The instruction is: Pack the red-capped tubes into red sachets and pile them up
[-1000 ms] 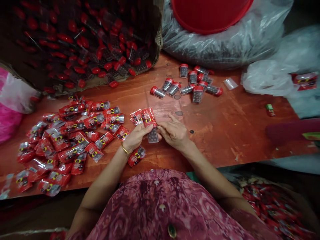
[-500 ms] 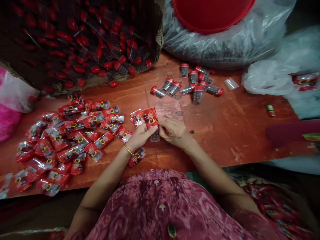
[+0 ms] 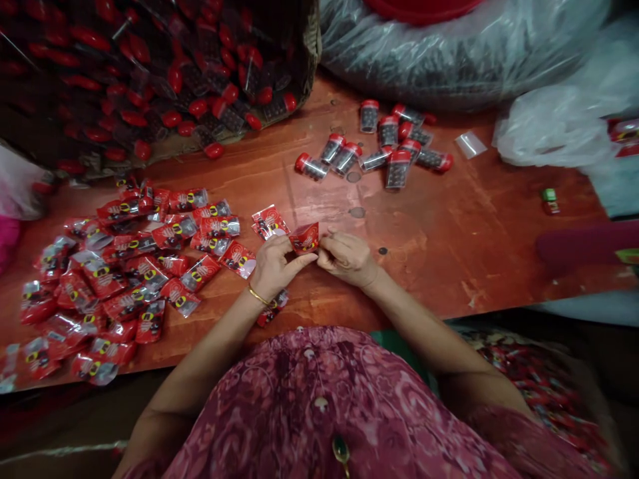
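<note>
Both my hands meet over the reddish wooden table (image 3: 449, 233), pinching one small red printed packet (image 3: 305, 237) between them. My left hand (image 3: 272, 266), with a gold bangle on the wrist, grips the packet's left side. My right hand (image 3: 347, 258) grips its right side with closed fingers. Another packet (image 3: 268, 221) lies just left of the held one, and one more (image 3: 272, 307) sits under my left wrist. A big heap of the same filled packets (image 3: 124, 266) spreads across the table's left.
Several red-capped clear vials (image 3: 384, 153) lie at the table's middle back. A cardboard box (image 3: 150, 80) full of such vials stands at the back left. Clear plastic bags (image 3: 449, 53) fill the back right, a small empty bag (image 3: 471, 144) beside them, a green-red item (image 3: 549, 199) far right.
The vial that hung below the red packet between my fingers has gone up inside it and is no longer seen. The hands stay together at the same spot; the view tilted slightly.
</note>
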A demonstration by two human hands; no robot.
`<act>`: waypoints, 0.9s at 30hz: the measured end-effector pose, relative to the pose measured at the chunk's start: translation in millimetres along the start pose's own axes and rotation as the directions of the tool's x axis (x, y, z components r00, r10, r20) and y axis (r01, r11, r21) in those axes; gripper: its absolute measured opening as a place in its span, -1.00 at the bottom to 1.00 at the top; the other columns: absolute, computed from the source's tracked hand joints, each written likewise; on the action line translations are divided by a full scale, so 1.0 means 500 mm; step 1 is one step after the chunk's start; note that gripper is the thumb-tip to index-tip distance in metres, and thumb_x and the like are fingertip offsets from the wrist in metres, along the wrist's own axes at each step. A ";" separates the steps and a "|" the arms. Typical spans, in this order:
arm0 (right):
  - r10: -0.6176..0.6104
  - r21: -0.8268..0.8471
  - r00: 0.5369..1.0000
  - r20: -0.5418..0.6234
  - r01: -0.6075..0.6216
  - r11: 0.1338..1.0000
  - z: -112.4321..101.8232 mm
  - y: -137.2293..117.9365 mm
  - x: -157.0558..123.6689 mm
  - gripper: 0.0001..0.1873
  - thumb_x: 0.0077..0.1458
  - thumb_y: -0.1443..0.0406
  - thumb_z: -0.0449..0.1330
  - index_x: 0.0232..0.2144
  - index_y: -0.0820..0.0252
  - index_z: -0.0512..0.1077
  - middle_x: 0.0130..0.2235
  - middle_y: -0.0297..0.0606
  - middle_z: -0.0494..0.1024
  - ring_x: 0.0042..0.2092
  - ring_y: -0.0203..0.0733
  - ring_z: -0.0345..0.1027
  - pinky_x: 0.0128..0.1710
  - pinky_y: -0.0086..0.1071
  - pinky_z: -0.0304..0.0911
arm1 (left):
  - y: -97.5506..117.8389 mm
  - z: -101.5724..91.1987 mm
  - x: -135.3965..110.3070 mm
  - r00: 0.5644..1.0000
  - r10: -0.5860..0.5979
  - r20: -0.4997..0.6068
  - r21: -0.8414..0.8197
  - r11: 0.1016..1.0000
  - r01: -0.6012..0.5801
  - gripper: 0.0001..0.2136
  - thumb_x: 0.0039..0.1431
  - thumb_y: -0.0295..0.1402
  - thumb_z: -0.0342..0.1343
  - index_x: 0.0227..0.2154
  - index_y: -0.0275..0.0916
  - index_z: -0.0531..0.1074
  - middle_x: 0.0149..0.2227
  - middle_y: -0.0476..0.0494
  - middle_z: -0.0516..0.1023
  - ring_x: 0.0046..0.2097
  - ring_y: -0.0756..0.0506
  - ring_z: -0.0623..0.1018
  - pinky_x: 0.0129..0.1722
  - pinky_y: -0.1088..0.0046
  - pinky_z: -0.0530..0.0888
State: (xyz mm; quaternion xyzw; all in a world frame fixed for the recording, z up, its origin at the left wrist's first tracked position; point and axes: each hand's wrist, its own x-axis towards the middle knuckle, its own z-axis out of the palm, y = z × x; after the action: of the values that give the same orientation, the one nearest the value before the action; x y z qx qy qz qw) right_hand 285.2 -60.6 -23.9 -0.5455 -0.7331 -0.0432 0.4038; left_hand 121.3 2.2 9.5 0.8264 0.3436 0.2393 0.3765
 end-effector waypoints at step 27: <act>0.000 -0.016 0.997 0.071 0.001 1.000 0.023 -0.014 -0.030 -0.82 0.02 0.42 0.04 -0.49 0.12 0.41 -0.63 -0.37 0.35 -0.55 -0.30 0.26 -0.20 -0.33 0.39 | -0.015 0.012 -0.038 0.998 0.006 -0.062 0.146 0.989 0.003 -0.72 0.07 -0.12 0.09 -0.38 -0.23 0.53 -0.38 -0.14 0.58 -0.27 -0.11 0.46 -0.21 0.34 0.34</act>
State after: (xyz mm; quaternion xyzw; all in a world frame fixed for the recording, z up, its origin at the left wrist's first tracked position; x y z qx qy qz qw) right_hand 274.3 -68.8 -38.6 -0.5496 -0.7469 -0.0297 0.3730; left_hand 109.9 -11.3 -2.6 0.8440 0.3713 0.2395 0.3041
